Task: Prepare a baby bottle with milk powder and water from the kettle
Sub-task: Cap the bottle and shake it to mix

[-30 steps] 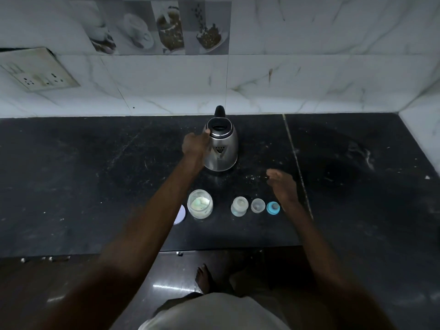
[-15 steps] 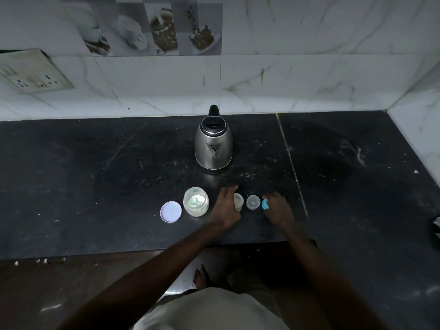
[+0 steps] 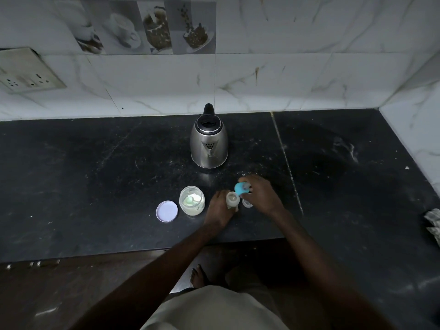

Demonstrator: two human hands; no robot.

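A small clear baby bottle [image 3: 232, 198] stands open on the black counter [image 3: 95, 186], with my left hand [image 3: 220, 209] wrapped around its side. My right hand [image 3: 260, 195] holds the blue teat ring [image 3: 241, 188] just above and right of the bottle's mouth. A clear cap [image 3: 247, 203] sits on the counter beneath my right hand, partly hidden. An open jar of milk powder [image 3: 192, 203] with a scoop inside stands to the left, its lid [image 3: 167, 210] lying beside it. The steel kettle [image 3: 209, 142] stands behind, lid shut.
A marble-tiled wall runs behind the counter and along its right side. A socket plate [image 3: 26, 71] is on the wall at far left. A crumpled cloth [image 3: 433, 222] lies at the right edge. The counter's front edge runs just below my wrists.
My left hand left the kettle and came down onto the bottle. My right hand picked the blue teat ring off the counter and lifted it toward the bottle.
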